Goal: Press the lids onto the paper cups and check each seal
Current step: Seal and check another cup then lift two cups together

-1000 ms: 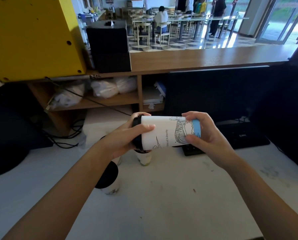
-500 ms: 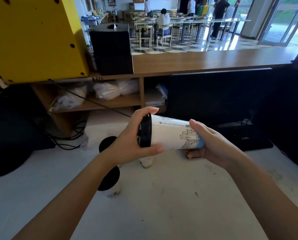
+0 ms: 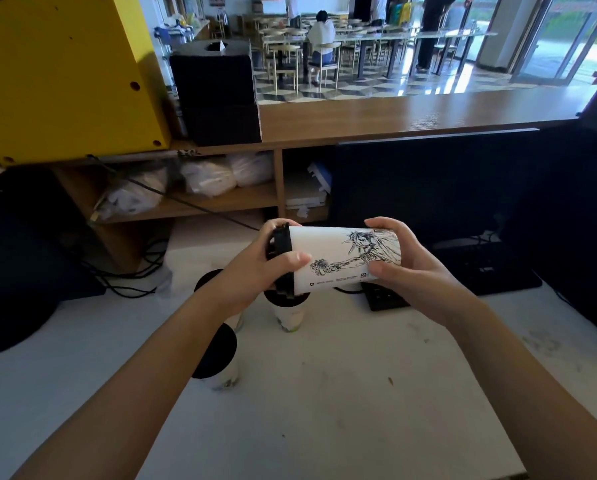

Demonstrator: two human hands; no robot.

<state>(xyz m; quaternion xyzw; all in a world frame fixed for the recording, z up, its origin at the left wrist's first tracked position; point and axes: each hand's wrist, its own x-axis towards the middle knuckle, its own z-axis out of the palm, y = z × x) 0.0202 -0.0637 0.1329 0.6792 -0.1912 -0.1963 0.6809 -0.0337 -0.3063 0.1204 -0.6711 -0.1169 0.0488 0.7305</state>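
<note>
I hold a white paper cup [image 3: 338,259] with a line drawing on its side, lying sideways above the white table [image 3: 324,393]. Its black lid [image 3: 282,258] points left. My left hand [image 3: 255,271] grips the lid end, thumb across the cup wall. My right hand [image 3: 404,268] grips the cup's base end. Below stand three lidded cups: one near my left forearm [image 3: 217,355], one under the held cup [image 3: 288,311], and one behind [image 3: 208,278], partly hidden by my arm.
A black keyboard [image 3: 463,275] and a dark monitor [image 3: 428,181] sit at the right. Wooden shelves [image 3: 193,206] with white bags run behind, and a black box [image 3: 214,88] and a yellow cabinet [image 3: 58,74] stand above. Cables lie at the left.
The cup has turned about its long axis in my hands, showing a different drawing now. It stays sideways at about the same height, and my right hand shifted its hold on the base.
</note>
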